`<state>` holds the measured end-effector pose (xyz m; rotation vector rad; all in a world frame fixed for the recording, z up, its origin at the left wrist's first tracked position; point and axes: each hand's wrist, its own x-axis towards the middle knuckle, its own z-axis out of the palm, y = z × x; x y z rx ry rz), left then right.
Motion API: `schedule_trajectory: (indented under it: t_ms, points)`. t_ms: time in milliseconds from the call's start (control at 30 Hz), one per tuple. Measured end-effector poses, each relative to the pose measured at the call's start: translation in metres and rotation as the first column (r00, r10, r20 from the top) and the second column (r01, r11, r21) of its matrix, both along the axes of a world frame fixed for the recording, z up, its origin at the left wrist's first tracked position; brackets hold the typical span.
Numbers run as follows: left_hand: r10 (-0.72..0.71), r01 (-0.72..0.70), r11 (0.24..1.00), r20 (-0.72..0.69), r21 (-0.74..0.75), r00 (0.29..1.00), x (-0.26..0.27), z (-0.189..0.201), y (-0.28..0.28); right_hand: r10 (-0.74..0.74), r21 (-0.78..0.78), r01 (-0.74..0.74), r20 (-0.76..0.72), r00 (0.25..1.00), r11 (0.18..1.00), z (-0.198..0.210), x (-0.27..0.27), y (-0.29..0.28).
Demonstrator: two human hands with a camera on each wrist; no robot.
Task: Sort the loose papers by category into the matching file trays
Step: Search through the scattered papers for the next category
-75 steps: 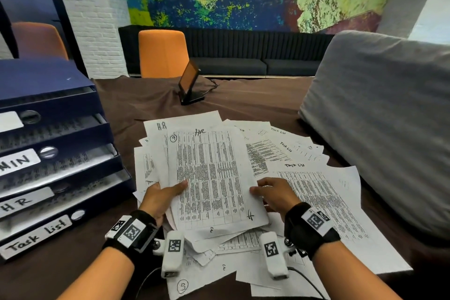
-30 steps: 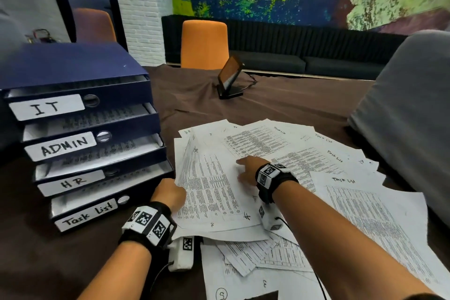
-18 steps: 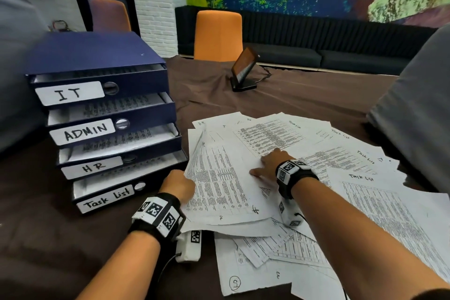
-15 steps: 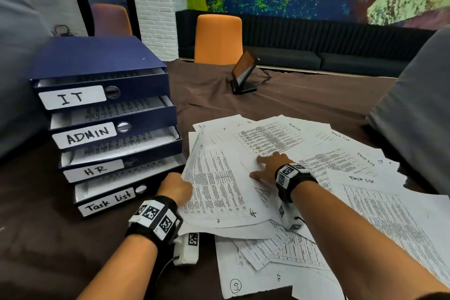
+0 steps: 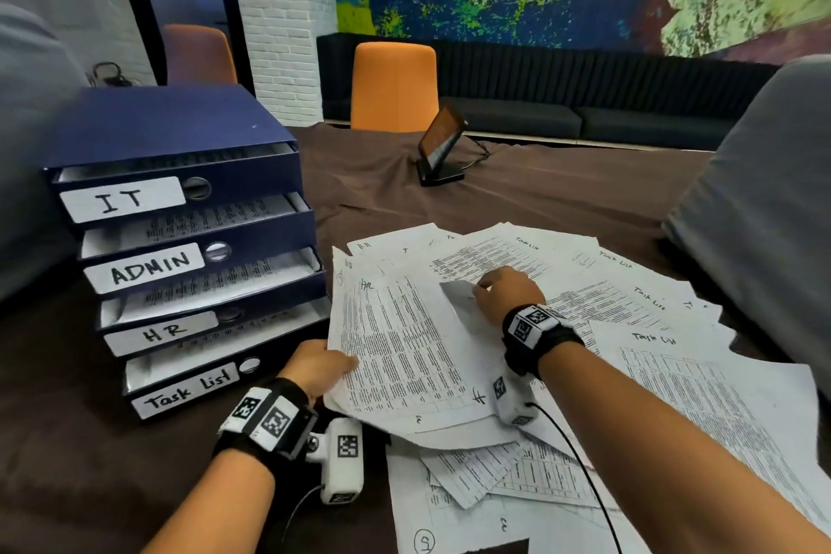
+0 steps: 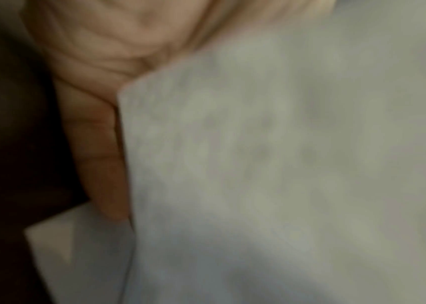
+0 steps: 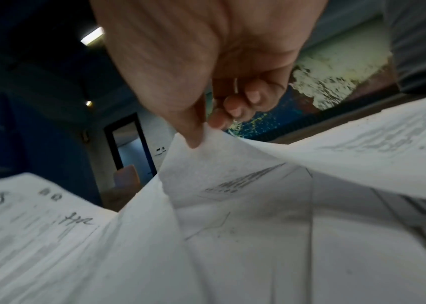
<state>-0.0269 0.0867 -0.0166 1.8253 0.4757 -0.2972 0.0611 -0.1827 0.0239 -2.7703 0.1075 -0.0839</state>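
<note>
A printed sheet marked HR (image 5: 404, 342) lies tilted on top of a spread of loose papers (image 5: 652, 373). My left hand (image 5: 321, 367) grips that sheet's left edge, thumb on top; the left wrist view shows fingers (image 6: 95, 144) under blurred paper (image 6: 284, 164). My right hand (image 5: 503, 290) pinches the lifted corner of a sheet (image 5: 458, 292) in the pile; in the right wrist view thumb and fingertip (image 7: 194, 135) hold that curled corner (image 7: 201, 164). A blue tray stack (image 5: 180, 229) at left carries labels IT, ADMIN, HR (image 5: 157, 331) and Task List.
A brown cloth covers the table (image 5: 539, 202). A small screen on a stand (image 5: 440, 146) sits at the far middle. A grey cushion (image 5: 764, 202) borders the papers on the right. Orange chairs (image 5: 393, 85) and a dark sofa stand beyond.
My right hand went from pressing flat on the pile to pinching up a sheet's corner. The left hand keeps its grip on the HR sheet, which has tilted slightly higher.
</note>
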Motion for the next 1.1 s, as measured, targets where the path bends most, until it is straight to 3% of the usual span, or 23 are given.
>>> schedule_trajectory:
  t_ms: [200, 267, 333, 500, 567, 633, 733, 967, 1100]
  points:
    - [0.050, -0.039, 0.991, 0.079, -0.132, 0.996, -0.005, 0.007, -0.001, 0.050, 0.172, -0.022, -0.160, 0.986, 0.985, -0.015, -0.007, -0.013]
    - [0.046, -0.023, 0.983, 0.125, -0.184, 0.991, -0.008, 0.014, -0.004, 0.029, 0.404, 0.036, -0.155, 0.988, 0.914, -0.013, -0.015, -0.015]
    - [0.046, -0.005, 0.972, 0.167, -0.235, 0.985, -0.011, 0.021, -0.009, 0.012, 0.619, 0.111, -0.190, 0.982, 0.777, -0.005, -0.028, -0.019]
    - [0.034, 0.053, 0.942, 0.250, -0.331, 0.968, -0.018, 0.030, -0.027, 0.152, 0.708, 0.100, -0.284, 0.947, 0.699, 0.009, -0.062, -0.032]
    - [0.052, 0.044, 0.944, 0.279, -0.328, 0.959, -0.017, 0.030, -0.038, 0.067, 0.764, 0.149, -0.244, 0.967, 0.627, 0.008, -0.066, -0.042]
    - [0.067, 0.025, 0.948, 0.277, -0.317, 0.958, -0.017, 0.030, -0.046, -0.122, 0.820, 0.223, -0.187, 0.975, 0.526, 0.008, -0.064, -0.063]
    - [0.074, -0.001, 0.956, 0.239, -0.293, 0.968, -0.012, 0.025, -0.043, -0.365, 0.855, 0.281, -0.117, 0.924, 0.437, 0.011, -0.051, -0.115]
    - [0.113, -0.043, 0.955, 0.228, -0.293, 0.967, -0.006, 0.022, -0.023, -0.567, 0.922, 0.331, -0.166, 0.807, 0.201, -0.001, -0.038, -0.215]
    - [0.110, -0.036, 0.956, 0.241, -0.292, 0.964, -0.005, 0.022, -0.026, -0.655, 0.918, 0.366, -0.182, 0.733, 0.154, -0.002, -0.048, -0.249]
